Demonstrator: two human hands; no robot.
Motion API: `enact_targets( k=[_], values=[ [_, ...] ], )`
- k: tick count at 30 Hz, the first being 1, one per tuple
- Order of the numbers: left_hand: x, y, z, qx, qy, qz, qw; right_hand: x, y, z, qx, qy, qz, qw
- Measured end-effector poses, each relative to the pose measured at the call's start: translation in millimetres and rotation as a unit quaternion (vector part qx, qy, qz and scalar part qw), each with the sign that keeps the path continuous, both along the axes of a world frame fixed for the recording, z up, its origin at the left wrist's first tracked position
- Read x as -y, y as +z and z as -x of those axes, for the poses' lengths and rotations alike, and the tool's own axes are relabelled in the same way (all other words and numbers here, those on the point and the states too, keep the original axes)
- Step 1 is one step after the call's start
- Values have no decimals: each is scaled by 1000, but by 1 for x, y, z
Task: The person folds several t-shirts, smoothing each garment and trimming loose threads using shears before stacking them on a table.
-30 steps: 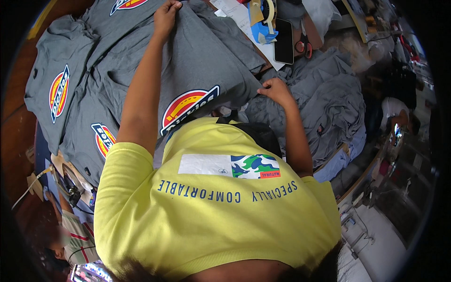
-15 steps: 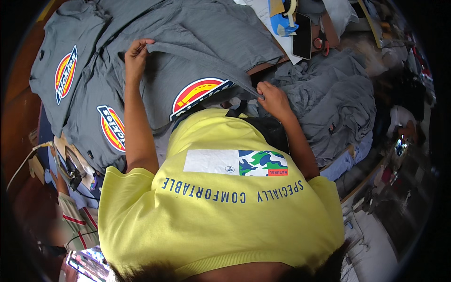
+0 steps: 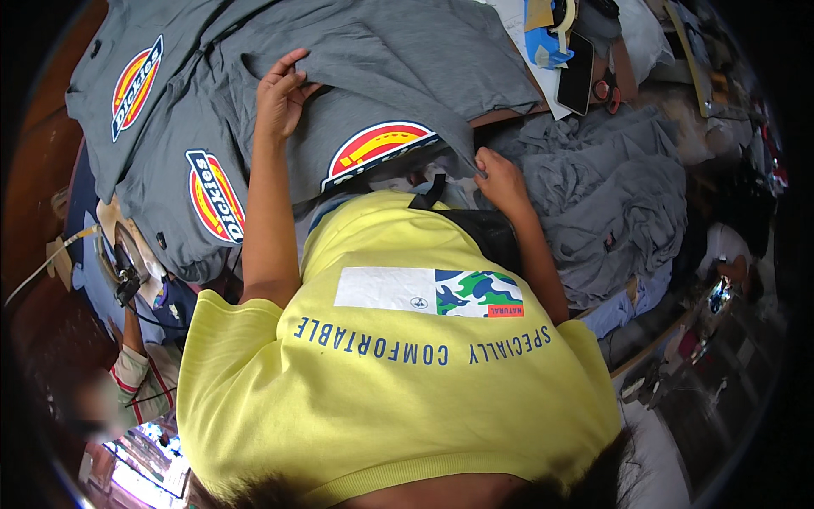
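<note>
A grey T-shirt [image 3: 398,59] with a round red and yellow emblem [image 3: 377,148] lies spread on the table in front of my yellow shirt. My left hand [image 3: 281,92] is stretched out over it, and its fingers pinch a folded edge of the grey cloth. My right hand [image 3: 500,180] is closer to my body, to the right of the emblem. It grips the shirt's near edge.
More grey shirts with emblems [image 3: 182,161] are stacked at the left. A heap of crumpled grey garments [image 3: 619,199] lies at the right. A black phone [image 3: 577,72], a blue tape dispenser [image 3: 543,42] and red scissors [image 3: 604,92] lie at the back. Another person's striped sleeve [image 3: 140,377] shows at the lower left.
My left hand has drawn back from the far end of the shirt toward me and to the left, bringing a fold of cloth with it. My right hand has stayed on the near edge.
</note>
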State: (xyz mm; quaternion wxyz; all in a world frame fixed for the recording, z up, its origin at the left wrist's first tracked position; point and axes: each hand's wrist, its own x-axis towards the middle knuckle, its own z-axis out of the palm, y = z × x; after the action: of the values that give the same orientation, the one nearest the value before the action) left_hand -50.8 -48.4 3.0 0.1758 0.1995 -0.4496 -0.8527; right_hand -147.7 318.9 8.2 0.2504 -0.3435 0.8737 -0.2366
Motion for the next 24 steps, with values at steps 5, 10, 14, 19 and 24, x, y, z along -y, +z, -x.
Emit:
enact_targets(
  k=[5, 10, 14, 19, 24],
  values=[
    [-2, 9, -1, -10, -13, 12, 1000, -4, -6, -1, 17, -22, 20, 999],
    [-11, 31, 5, 23, -6, 35, 999, -6, -8, -2, 49, -51, 40, 997],
    [-12, 36, 5, 25, -9, 51, 998, -9, -13, -3, 46, -59, 60, 995],
    [-6, 28, 3, -1, -27, 74, 997, -9, -13, 0, 70, -72, 40, 994],
    [-14, 42, 21, 9, -14, 97, 995, -11, -18, 3, 77, -48, 111, 990]
  ],
)
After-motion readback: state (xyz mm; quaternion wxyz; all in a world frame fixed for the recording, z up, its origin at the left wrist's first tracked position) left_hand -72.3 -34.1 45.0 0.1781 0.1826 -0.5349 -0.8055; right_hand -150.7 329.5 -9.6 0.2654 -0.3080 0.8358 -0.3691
